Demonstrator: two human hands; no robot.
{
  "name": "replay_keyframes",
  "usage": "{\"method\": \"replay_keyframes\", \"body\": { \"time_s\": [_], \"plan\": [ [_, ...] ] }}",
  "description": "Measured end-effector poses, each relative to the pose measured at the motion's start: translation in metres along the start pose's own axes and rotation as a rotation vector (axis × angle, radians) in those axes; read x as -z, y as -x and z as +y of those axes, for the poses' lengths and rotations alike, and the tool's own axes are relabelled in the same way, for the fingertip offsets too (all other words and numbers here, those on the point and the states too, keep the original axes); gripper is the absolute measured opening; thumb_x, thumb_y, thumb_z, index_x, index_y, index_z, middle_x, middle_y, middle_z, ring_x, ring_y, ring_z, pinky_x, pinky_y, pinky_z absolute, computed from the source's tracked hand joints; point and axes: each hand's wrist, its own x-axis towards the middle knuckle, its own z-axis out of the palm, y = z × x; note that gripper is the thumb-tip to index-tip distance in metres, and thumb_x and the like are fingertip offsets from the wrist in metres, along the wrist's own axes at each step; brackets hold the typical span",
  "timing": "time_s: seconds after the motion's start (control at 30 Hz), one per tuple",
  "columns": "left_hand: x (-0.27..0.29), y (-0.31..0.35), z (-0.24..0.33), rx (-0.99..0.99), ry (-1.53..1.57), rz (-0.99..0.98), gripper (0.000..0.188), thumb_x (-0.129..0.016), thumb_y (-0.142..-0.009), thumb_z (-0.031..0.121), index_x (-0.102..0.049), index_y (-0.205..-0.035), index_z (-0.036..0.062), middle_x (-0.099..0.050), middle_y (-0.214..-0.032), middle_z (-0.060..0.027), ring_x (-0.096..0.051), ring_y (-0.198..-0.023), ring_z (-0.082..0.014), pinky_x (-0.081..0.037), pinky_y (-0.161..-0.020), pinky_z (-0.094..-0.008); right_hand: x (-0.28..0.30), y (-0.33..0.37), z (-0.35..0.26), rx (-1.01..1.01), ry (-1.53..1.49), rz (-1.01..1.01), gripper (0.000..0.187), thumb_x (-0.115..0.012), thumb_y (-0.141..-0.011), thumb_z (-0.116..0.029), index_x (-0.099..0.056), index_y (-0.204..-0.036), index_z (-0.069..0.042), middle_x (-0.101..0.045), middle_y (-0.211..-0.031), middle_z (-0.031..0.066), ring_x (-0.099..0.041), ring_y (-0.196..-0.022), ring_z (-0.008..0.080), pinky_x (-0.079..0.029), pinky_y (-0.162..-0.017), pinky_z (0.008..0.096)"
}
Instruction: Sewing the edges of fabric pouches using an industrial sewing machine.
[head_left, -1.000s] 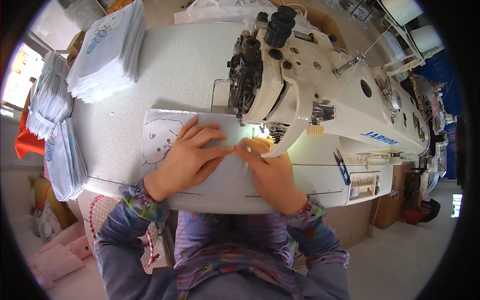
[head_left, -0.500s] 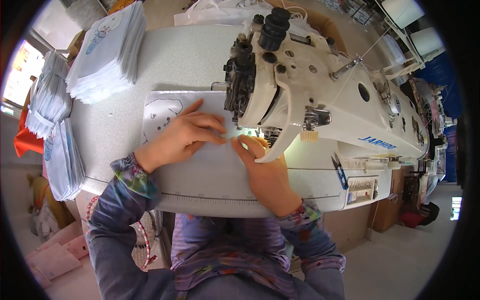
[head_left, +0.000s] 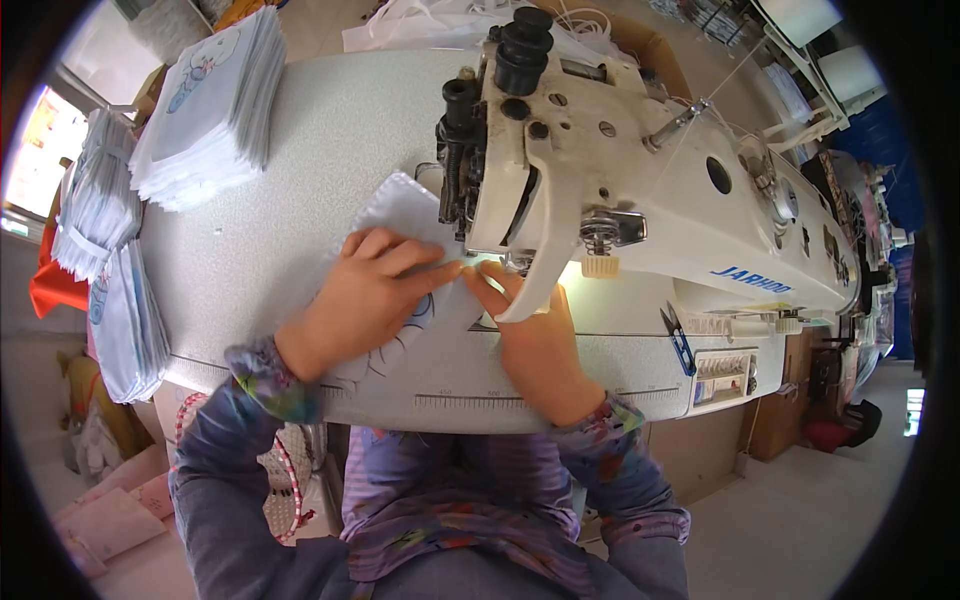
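Note:
A white fabric piece (head_left: 395, 205) with dark cartoon lines lies slanted on the table, its right side by the sewing machine (head_left: 580, 140). My left hand (head_left: 375, 290) rests over the cloth, fingers bent, its thumb and index finger closed on the edge in front of the needle area. Opposite it, my right hand (head_left: 540, 350) pinches the same edge, its fingertips almost touching the left ones. Part of this hand is behind the machine's white guard. The fingers cover much of the print, and the presser foot is mostly hidden.
A tall stack of printed fabric pieces (head_left: 210, 120) stands at the far left, with tied bundles (head_left: 100, 200) beside it. Blue thread snips (head_left: 677, 340) lie right of my right hand, near a small parts tray (head_left: 722, 380). A printed ruler (head_left: 470, 401) runs along the table's front edge.
The fabric has turned from lying square to slanting, its print now nearer me under my left hand. My left fingers have gone from spread flat to bent. My right hand stays near the needle.

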Motion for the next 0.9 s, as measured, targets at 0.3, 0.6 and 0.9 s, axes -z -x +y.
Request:
{"method": "replay_keyframes", "body": {
  "time_s": [0.3, 0.6, 0.9],
  "plan": [
    [-0.022, 0.021, 0.077, 0.321, -0.049, 0.093, 0.056, -0.079, -0.093, 0.027, -0.066, -0.147, 0.0152, -0.059, -0.148, -0.0091, -0.052, -0.140, -0.0331, -0.036, -0.124, -0.0609, 0.010, 0.001, 0.006, -0.026, -0.070, -0.040, 0.067, -0.057, -0.082, 0.010, -0.074, -0.140, -0.018, -0.070, -0.141, 0.0094, -0.060, -0.121, 0.0367, -0.051, -0.107, 0.0456],
    [-0.018, 0.032, 0.057, 0.260, 0.202, 0.144, 0.043, -0.079, -0.087, 0.013, -0.078, -0.129, 0.0185, -0.064, -0.131, -0.0052, -0.058, -0.131, -0.0309, -0.035, -0.124, -0.0631, 0.014, 0.006, 0.014, 0.000, -0.128, -0.109, 0.060, -0.056, -0.082, 0.012, -0.079, -0.130, -0.018, -0.072, -0.135, 0.0081, -0.061, -0.126, 0.0341, -0.051, -0.109, 0.0448],
    [-0.009, 0.006, -0.003, 0.082, 0.373, 0.061, 0.048, -0.072, -0.073, -0.008, -0.086, -0.106, 0.0245, -0.068, -0.115, -0.0004, -0.061, -0.126, -0.0282, -0.027, -0.130, -0.0638, 0.020, 0.002, 0.008, 0.039, -0.136, -0.088, 0.057, -0.058, -0.082, 0.012, -0.079, -0.128, -0.014, -0.071, -0.134, 0.0074, -0.065, -0.121, 0.0338, -0.053, -0.103, 0.0441]
  ]
}}
